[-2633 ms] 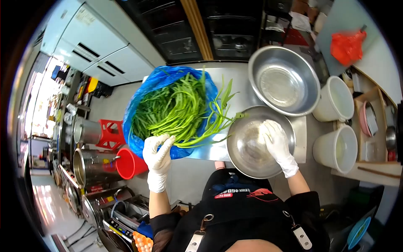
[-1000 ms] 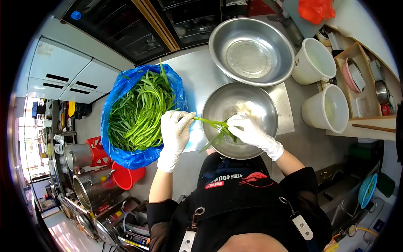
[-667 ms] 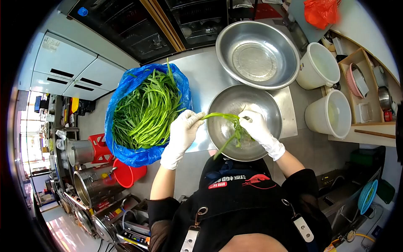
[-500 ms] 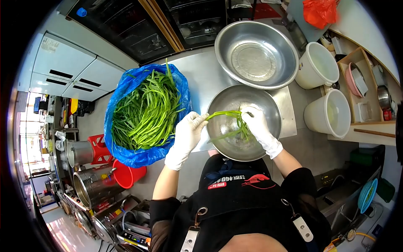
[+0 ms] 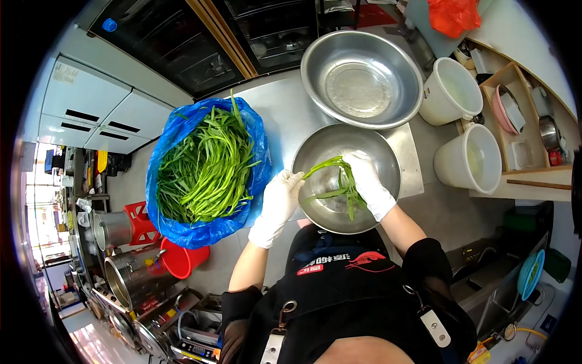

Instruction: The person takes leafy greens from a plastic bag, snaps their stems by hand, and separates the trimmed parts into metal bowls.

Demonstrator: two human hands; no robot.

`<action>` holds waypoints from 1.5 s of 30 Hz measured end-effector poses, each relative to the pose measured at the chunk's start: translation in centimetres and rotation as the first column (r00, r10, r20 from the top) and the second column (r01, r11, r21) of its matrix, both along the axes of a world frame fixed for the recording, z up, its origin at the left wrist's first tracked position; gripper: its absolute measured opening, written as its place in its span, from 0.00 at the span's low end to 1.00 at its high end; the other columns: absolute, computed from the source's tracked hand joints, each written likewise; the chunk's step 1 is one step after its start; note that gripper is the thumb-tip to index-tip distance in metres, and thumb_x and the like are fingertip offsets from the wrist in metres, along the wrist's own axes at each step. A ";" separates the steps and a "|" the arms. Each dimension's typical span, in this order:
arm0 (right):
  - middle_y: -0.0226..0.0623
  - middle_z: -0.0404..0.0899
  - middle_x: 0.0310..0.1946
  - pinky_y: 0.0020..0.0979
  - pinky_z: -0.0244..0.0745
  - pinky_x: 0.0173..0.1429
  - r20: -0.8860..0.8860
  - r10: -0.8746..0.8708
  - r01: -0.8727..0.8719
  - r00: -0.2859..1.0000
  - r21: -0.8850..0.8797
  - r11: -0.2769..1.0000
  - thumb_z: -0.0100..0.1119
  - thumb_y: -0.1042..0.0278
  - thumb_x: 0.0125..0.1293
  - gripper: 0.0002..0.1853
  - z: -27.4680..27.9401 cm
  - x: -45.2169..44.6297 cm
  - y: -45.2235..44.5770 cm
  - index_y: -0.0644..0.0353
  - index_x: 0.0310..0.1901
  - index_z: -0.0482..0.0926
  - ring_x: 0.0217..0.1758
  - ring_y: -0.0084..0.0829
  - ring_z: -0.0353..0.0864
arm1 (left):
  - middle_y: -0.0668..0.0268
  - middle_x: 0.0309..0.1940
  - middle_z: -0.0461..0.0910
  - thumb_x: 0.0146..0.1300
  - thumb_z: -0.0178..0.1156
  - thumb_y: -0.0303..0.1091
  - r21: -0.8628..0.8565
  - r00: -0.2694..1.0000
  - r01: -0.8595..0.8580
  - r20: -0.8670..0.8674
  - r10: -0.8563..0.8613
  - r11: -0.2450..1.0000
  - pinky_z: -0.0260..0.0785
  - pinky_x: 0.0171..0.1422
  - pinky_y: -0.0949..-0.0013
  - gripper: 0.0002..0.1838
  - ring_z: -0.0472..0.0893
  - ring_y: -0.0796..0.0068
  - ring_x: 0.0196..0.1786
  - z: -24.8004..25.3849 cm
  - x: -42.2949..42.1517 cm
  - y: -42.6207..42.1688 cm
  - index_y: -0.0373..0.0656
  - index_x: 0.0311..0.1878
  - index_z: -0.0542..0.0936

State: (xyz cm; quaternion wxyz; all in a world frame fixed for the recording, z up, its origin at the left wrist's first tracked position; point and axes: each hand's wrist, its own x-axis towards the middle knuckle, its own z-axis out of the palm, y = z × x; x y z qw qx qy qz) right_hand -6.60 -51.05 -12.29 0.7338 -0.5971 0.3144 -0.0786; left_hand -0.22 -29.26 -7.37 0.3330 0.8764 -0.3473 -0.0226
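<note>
Green leafy stems [image 5: 330, 165] stretch between my two white-gloved hands, their leaves hanging over the lower steel bowl [image 5: 388, 194]. My left hand [image 5: 284, 195] pinches the stem ends just left of the bowl's rim. Over the bowl, my right hand [image 5: 365, 179] is closed round the stems near their upper bend; its fingertips are partly hidden. A blue plastic bag [image 5: 262, 145] full of long greens [image 5: 206, 170] lies open at the left of the steel table [image 5: 285, 109].
A wide steel basin [image 5: 362, 82] stands behind the lower bowl, overlapping its rim. Two white buckets [image 5: 451, 91] are to the right, beside a wooden shelf [image 5: 527, 139]. A red bucket [image 5: 182, 255] and a steel pot [image 5: 130, 282] stand at the lower left.
My left hand has gone from the bag to the bowl's left side. Stems have been taken hold of between both hands and now bend down over the bowl, which was empty earlier.
</note>
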 end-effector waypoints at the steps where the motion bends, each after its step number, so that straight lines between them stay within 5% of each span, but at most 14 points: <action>1: 0.23 0.76 0.24 0.22 0.63 0.31 -0.001 0.000 0.000 1.000 0.012 1.000 0.58 0.70 0.65 0.07 -0.2 0.0 -0.1 0.62 0.32 0.83 0.26 0.16 0.69 | 0.59 0.28 0.76 0.60 0.64 0.27 -0.004 1.000 0.003 0.005 -0.003 1.000 0.71 0.37 0.64 0.10 0.78 0.60 0.32 -0.2 0.1 0.0 0.38 0.45 0.85; 5: 0.24 0.76 0.24 0.22 0.65 0.32 0.009 -0.047 0.046 0.999 0.060 0.997 0.57 0.69 0.66 0.08 -0.5 0.2 0.0 0.62 0.33 0.83 0.27 0.16 0.69 | 0.58 0.27 0.76 0.60 0.64 0.26 -0.018 1.000 0.002 0.017 -0.002 1.000 0.71 0.37 0.64 0.10 0.78 0.59 0.31 -0.2 0.3 -0.1 0.37 0.44 0.85; 8: 0.27 0.80 0.27 0.24 0.69 0.35 0.101 0.233 -0.249 0.967 0.196 0.948 0.57 0.69 0.67 0.08 -3.2 0.0 -2.4 0.62 0.36 0.83 0.29 0.19 0.74 | 0.57 0.28 0.77 0.58 0.64 0.26 -0.014 0.999 -0.031 0.024 0.031 0.999 0.72 0.37 0.64 0.10 0.79 0.59 0.32 0.2 0.9 0.0 0.37 0.43 0.85; 11: 0.32 0.83 0.33 0.25 0.73 0.41 0.155 0.287 -0.325 0.945 0.363 0.873 0.56 0.67 0.68 0.10 -0.3 -0.1 -3.0 0.64 0.40 0.84 0.35 0.22 0.79 | 0.57 0.28 0.77 0.58 0.64 0.25 -0.056 0.998 -0.061 0.000 0.061 0.997 0.71 0.36 0.64 0.09 0.79 0.59 0.31 1.0 2.3 0.5 0.37 0.42 0.85; 12: 0.36 0.85 0.41 0.27 0.75 0.51 0.147 0.366 -0.393 0.919 0.261 0.882 0.55 0.67 0.69 0.12 -0.5 -0.4 -3.7 0.66 0.45 0.83 0.43 0.25 0.82 | 0.58 0.27 0.77 0.59 0.64 0.26 -0.050 0.998 -0.065 0.007 0.066 0.997 0.70 0.35 0.64 0.09 0.78 0.59 0.31 1.3 2.8 0.5 0.38 0.43 0.85; 16: 0.40 0.85 0.44 0.27 0.74 0.59 0.278 0.389 -0.457 0.878 0.253 0.852 0.56 0.70 0.67 0.13 -1.1 -1.3 -4.3 0.70 0.47 0.83 0.50 0.29 0.82 | 0.60 0.26 0.75 0.58 0.66 0.28 -0.052 0.998 -0.050 0.026 0.052 0.997 0.68 0.33 0.65 0.09 0.76 0.61 0.29 2.1 4.4 0.4 0.40 0.42 0.86; 22: 0.43 0.85 0.42 0.27 0.76 0.56 0.328 0.416 -0.527 0.848 0.605 0.597 0.58 0.76 0.64 0.12 -1.4 -1.4 -4.3 0.70 0.47 0.83 0.45 0.30 0.84 | 0.62 0.27 0.74 0.57 0.67 0.29 -0.041 0.997 -0.008 0.078 0.011 0.999 0.69 0.35 0.64 0.09 0.77 0.61 0.31 2.5 5.5 0.2 0.41 0.42 0.86; 28: 0.40 0.85 0.39 0.28 0.77 0.51 0.249 0.477 -0.518 0.843 0.614 0.595 0.57 0.76 0.65 0.08 0.0 -1.8 -3.5 0.68 0.43 0.83 0.43 0.28 0.84 | 0.62 0.28 0.75 0.57 0.67 0.28 -0.053 0.991 0.001 0.137 0.007 0.999 0.69 0.35 0.64 0.09 0.77 0.61 0.32 3.2 5.6 -0.2 0.41 0.42 0.86; 31: 0.37 0.84 0.38 0.27 0.75 0.52 0.221 0.525 -0.557 0.822 0.503 0.661 0.57 0.74 0.65 0.08 0.0 -1.8 -3.3 0.67 0.42 0.83 0.43 0.26 0.83 | 0.62 0.28 0.75 0.57 0.67 0.27 -0.051 0.990 -0.012 0.140 0.019 0.999 0.70 0.36 0.64 0.09 0.77 0.61 0.33 3.5 5.5 -0.5 0.41 0.42 0.86; 34: 0.35 0.84 0.38 0.26 0.73 0.52 -0.021 0.641 -0.641 0.767 -0.053 0.766 0.57 0.71 0.64 0.11 1.3 -1.8 -3.1 0.66 0.44 0.83 0.43 0.24 0.81 | 0.62 0.28 0.76 0.57 0.67 0.27 -0.056 0.991 -0.035 0.129 0.042 0.998 0.70 0.36 0.63 0.09 0.77 0.61 0.33 3.6 5.2 -0.6 0.41 0.42 0.86; 37: 0.34 0.85 0.38 0.26 0.72 0.51 -0.091 0.643 -0.645 0.760 -0.222 0.731 0.57 0.69 0.63 0.13 2.4 -2.0 -2.7 0.66 0.45 0.83 0.43 0.23 0.79 | 0.61 0.28 0.76 0.57 0.66 0.27 -0.038 0.987 -0.048 0.155 0.053 0.998 0.70 0.36 0.64 0.09 0.78 0.61 0.33 3.5 5.0 -0.4 0.41 0.42 0.86; 45: 0.33 0.84 0.32 0.24 0.73 0.44 -0.041 0.465 -0.463 0.884 -0.210 0.861 0.58 0.70 0.64 0.11 1.7 -2.4 -1.8 0.68 0.41 0.84 0.37 0.22 0.79 | 0.61 0.29 0.77 0.58 0.64 0.22 -0.056 0.981 -0.036 0.188 0.046 0.998 0.71 0.38 0.69 0.10 0.78 0.65 0.32 3.2 4.7 0.9 0.38 0.43 0.85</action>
